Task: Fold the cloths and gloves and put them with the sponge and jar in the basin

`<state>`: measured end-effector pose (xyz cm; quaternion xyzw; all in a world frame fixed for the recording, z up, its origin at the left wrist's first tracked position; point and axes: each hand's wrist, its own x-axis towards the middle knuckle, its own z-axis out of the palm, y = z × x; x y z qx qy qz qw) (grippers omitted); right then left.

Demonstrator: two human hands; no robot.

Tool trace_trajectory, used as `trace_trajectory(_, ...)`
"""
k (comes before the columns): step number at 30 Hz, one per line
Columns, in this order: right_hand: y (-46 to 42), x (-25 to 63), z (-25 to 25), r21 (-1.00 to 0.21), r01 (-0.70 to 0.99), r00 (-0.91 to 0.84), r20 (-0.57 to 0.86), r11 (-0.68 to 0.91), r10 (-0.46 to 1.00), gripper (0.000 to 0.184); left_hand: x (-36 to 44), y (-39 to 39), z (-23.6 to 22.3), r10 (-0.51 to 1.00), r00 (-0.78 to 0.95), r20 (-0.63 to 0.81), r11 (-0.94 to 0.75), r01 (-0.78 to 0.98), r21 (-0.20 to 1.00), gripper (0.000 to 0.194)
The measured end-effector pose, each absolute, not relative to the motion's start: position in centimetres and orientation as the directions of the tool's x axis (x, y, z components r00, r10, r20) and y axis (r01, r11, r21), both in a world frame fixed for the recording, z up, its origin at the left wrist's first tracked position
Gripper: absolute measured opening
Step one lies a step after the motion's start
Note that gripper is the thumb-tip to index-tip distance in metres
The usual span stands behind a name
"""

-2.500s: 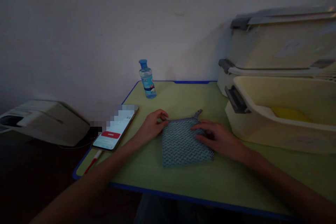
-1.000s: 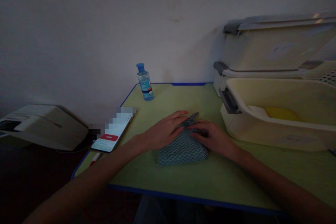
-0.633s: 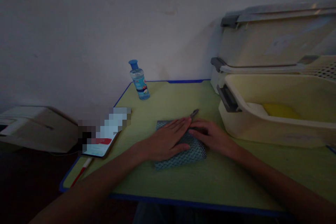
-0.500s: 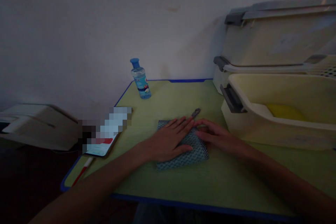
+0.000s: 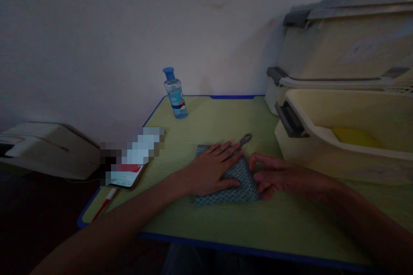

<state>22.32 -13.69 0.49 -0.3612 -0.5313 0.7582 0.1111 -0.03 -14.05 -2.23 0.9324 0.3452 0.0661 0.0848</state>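
Note:
A folded blue-grey cloth [image 5: 209,199] with a black-and-white checked border and a hanging loop lies on the table. My left hand [image 5: 211,169] rests flat on top of it, fingers spread and pointing toward the loop. At the cloth's right edge is my right hand [image 5: 277,176], its thumb and curled fingers closed on the checked border. The undersides of those fingertips are partly hidden.
A clear blue-capped bottle [image 5: 176,99] stands at the back left of the green table [image 5: 226,225]. A phone [image 5: 129,176] and a red-and-white pen [image 5: 105,204] lie left. On the right, an open cream bin [image 5: 322,159] holds something yellow [image 5: 355,136], with stacked bins [image 5: 338,51] behind.
My right hand has slid nearer along the cloth's right edge, away from the corner with the loop. My left hand stays flat on the cloth. The view has shifted slightly.

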Motion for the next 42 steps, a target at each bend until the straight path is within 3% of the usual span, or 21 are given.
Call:
trace_trajectory(9,-13.8,22.6,0.7,-0.822,0.075,-0.812,-0.379,-0.564,0.444,0.026,0.0,-14.1,-2.1,0.656,0.752,0.059,-0.749,0.639,0.175,0.058)
trace_trajectory(19,-13.7,22.5,0.0,-0.897,0.166,-0.868,-0.330,-0.409,0.371,0.031,0.0,-14.1,-1.9,0.659,0.751,0.023,-0.743,0.647,0.168,0.059)
trace_trajectory(25,-13.8,22.2,1.1,-0.936,0.272,-0.870,-0.338,-0.222,0.358,0.040,0.0,-14.0,-2.2,0.659,0.750,0.062,-0.747,0.641,0.175,0.060)
trace_trajectory(29,-13.6,22.9,2.5,-0.916,0.401,-0.795,-0.347,0.002,0.498,0.037,0.0,-14.1,-2.2,0.658,0.749,0.069,-0.748,0.641,0.173,0.061)
trace_trajectory(31,-13.4,22.8,2.7,-0.885,0.447,-0.695,-0.255,0.127,0.672,0.033,0.1,-14.1,-2.1,0.659,0.750,0.061,-0.748,0.643,0.165,0.062)
trace_trajectory(34,-13.5,21.4,2.1,-0.845,0.445,-0.467,0.065,0.298,0.882,0.022,0.1,-14.1,-2.0,0.661,0.749,0.056,-0.747,0.648,0.151,0.063)
trace_trajectory(36,-13.8,19.6,1.4,-0.825,0.400,-0.459,0.197,0.399,0.866,0.022,0.1,-14.1,-2.2,0.653,0.753,0.077,-0.754,0.638,0.155,0.061)
trace_trajectory(42,-13.7,15.2,-0.7,-0.580,0.493,-0.699,0.179,0.648,0.692,0.053,0.1,-14.2,-2.9,0.658,0.729,0.190,-0.752,0.620,0.222,0.058)
